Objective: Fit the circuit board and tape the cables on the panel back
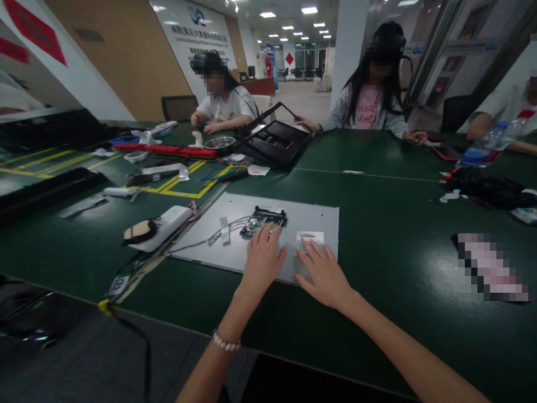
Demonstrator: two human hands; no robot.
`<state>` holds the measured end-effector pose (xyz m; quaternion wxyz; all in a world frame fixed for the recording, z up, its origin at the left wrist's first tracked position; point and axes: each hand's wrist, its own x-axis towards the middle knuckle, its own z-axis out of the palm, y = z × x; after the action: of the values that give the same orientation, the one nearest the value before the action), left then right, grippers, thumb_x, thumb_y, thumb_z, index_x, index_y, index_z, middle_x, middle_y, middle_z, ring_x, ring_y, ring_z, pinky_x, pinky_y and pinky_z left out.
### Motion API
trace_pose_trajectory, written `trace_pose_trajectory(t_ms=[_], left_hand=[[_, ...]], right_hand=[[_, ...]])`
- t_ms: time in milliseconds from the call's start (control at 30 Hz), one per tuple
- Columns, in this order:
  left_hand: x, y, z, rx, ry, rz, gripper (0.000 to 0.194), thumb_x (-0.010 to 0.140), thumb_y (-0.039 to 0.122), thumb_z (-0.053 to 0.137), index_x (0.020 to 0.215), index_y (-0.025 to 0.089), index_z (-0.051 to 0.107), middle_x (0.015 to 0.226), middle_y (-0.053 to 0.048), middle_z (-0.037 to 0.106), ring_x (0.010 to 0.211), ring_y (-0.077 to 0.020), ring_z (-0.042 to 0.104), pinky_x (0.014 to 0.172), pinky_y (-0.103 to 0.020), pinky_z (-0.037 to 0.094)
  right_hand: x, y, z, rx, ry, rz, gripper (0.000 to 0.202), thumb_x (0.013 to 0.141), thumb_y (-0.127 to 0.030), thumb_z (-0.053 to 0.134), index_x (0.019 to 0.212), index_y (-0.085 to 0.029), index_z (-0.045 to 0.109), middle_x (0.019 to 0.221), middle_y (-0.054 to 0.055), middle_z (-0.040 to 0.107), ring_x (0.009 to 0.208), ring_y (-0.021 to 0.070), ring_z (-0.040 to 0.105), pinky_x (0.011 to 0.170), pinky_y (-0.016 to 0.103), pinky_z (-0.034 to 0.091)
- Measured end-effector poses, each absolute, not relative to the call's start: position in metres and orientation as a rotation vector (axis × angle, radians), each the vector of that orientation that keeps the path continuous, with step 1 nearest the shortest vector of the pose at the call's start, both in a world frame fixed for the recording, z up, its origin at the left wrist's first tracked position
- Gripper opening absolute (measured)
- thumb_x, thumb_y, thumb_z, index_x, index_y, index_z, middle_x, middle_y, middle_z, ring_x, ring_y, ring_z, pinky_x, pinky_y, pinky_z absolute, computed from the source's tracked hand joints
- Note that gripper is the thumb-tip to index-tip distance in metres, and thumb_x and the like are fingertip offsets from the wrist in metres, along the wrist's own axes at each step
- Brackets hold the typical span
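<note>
A flat grey metal panel (289,215), like the back of a display, lies on the green table in front of me. On it sits a small circuit board (251,224) with a black bracket, and thin cables (205,240) run left from it under a strip of tape (225,230). My left hand (264,252) is over the panel, fingers stretched out, its fingertips at the board's near edge. To the right, my right hand (323,271) is spread over the panel's near right part, fingertips by a white label (310,237). Neither hand holds anything.
Left of the panel are a white power strip (168,226) and a black-and-tan oval item (140,232). Beyond it stands a black frame casing (277,143) touched by a co-worker's hand (308,123). A phone-like item (490,267) lies right; a plastic bottle (493,143) is farther back.
</note>
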<state>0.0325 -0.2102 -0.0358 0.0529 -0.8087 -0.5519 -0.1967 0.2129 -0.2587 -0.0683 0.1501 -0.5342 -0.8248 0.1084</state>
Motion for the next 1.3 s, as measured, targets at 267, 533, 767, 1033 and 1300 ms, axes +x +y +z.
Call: trace_pose_trajectory(t_ms=[267,533,767,1033,1300], left_hand=[[0.004,-0.148,-0.054,-2.514,-1.656,-0.276,0.039,0.091,0.025,0.045,0.128,0.016,0.054,0.139,-0.013,0.053,0.131,-0.028,0.045,0.108,-0.045,0.036],[-0.001,-0.106,-0.057,-2.407,-1.73,-0.27,0.039,0.092,0.026,0.044,0.128,0.015,0.055,0.138,-0.014,0.054,0.13,-0.0283,0.046,0.107,-0.044,0.035],[0.001,-0.095,-0.055,-2.35,-1.766,-0.256,0.037,0.091,0.024,0.044,0.124,0.015,0.057,0.134,-0.014,0.056,0.127,-0.03,0.047,0.104,-0.044,0.037],[0.0,-0.091,-0.05,-2.356,-1.786,-0.215,0.036,0.091,0.026,0.043,0.122,0.015,0.058,0.13,-0.014,0.058,0.121,-0.0307,0.051,0.099,-0.044,0.041],[-0.001,-0.088,-0.049,-2.319,-1.795,-0.231,0.037,0.091,0.026,0.042,0.123,0.015,0.058,0.132,-0.014,0.058,0.121,-0.0302,0.051,0.1,-0.044,0.04]], right_hand=[[0.214,-0.259,-0.066,-1.539,-2.383,0.364,0.062,0.095,-0.053,0.036,0.147,-0.02,0.038,0.159,0.011,0.025,0.147,0.0281,0.016,0.117,0.051,0.011],[0.215,-0.259,-0.065,-1.535,-2.376,0.373,0.062,0.095,-0.054,0.035,0.147,-0.02,0.038,0.159,0.01,0.026,0.147,0.0273,0.017,0.118,0.051,0.012],[0.216,-0.259,-0.063,-1.528,-2.366,0.37,0.06,0.095,-0.053,0.037,0.146,-0.021,0.039,0.159,0.01,0.028,0.147,0.0278,0.019,0.117,0.051,0.015],[0.216,-0.259,-0.064,-1.518,-2.368,0.362,0.059,0.094,-0.05,0.041,0.145,-0.02,0.04,0.158,0.011,0.028,0.146,0.0293,0.02,0.117,0.052,0.014],[0.217,-0.258,-0.065,-1.513,-2.369,0.356,0.059,0.095,-0.051,0.04,0.146,-0.021,0.04,0.159,0.01,0.027,0.147,0.0283,0.018,0.117,0.051,0.014]])
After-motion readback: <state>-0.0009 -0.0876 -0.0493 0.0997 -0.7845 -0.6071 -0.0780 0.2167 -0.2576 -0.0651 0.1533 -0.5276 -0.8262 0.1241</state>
